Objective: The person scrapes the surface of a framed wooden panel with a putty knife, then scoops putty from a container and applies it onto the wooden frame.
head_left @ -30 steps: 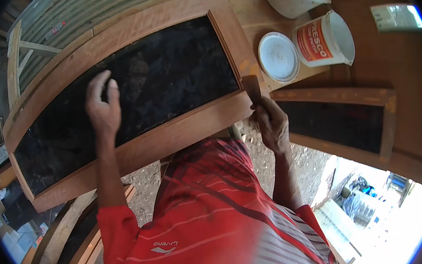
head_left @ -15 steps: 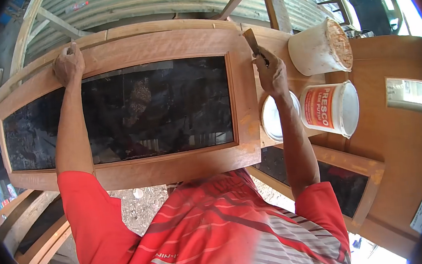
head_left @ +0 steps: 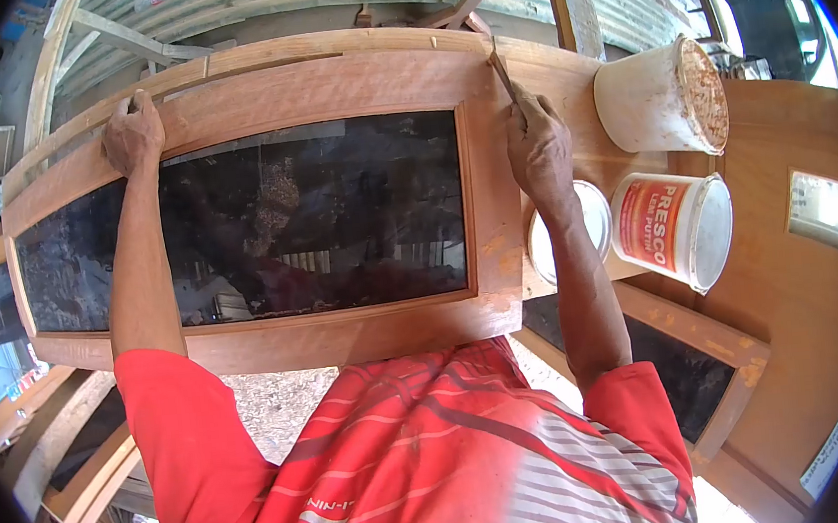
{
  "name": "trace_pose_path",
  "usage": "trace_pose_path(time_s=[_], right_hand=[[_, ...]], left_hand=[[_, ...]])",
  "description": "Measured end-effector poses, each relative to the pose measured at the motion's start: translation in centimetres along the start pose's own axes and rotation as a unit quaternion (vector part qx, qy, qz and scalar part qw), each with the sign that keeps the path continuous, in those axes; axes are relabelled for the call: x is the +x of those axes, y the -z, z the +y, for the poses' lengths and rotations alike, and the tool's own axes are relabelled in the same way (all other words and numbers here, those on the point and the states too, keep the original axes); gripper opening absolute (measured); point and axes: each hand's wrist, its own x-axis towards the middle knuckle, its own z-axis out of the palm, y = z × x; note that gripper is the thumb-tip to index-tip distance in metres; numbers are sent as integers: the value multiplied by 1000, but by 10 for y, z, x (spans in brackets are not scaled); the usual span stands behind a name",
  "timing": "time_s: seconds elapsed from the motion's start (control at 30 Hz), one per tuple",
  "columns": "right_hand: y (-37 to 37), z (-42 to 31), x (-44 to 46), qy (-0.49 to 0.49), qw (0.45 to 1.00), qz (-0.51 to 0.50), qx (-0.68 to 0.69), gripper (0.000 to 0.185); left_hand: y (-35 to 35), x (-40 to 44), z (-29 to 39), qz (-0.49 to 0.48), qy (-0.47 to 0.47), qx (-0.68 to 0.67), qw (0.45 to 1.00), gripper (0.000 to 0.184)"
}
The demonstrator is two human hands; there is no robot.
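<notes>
In the head view a wood-framed dark glass panel [head_left: 346, 343] lies on the workbench in front of me. My left hand [head_left: 134, 135] is closed over its far rail at the left, with the fingers curled at the edge. My right hand [head_left: 541, 146] grips a putty knife [head_left: 502, 75], seen nearly edge-on, its blade pointing away from me. The blade tip is by the panel's far right corner; whether it touches the wood I cannot tell. Most of the knife's handle is hidden in the fist.
To the right stand a stained white bucket [head_left: 639, 98] with a crusted mouth and a labelled glue bucket [head_left: 655, 226]. A round white lid [head_left: 590, 222] is partly behind my right forearm. Another framed panel [head_left: 689, 323] leans lower right. Corrugated metal sheeting [head_left: 317, 11] lies beyond the bench.
My right hand has turned the putty knife from showing its flat blade to nearly edge-on at the corner. My left hand keeps its place on the rail. The view has shifted slightly.
</notes>
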Motion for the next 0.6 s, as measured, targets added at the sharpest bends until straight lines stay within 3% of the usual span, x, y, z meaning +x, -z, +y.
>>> trace_pose_path(time_s=[0.13,0.33,0.43,0.6], right_hand=[[2,-29,-5,19,979,-59,-195,30],[27,-39,-4,-39,964,-165,-204,32],[22,-44,15,9,979,-123,-164,34],[25,-32,9,-11,963,-173,-207,35]], left_hand=[[1,-6,1,-6,-2,-11,1000,55],[2,-3,-1,-8,-15,-37,999,54],[4,-7,3,-31,-1,-51,998,53],[7,-5,0,-47,7,-68,997,53]])
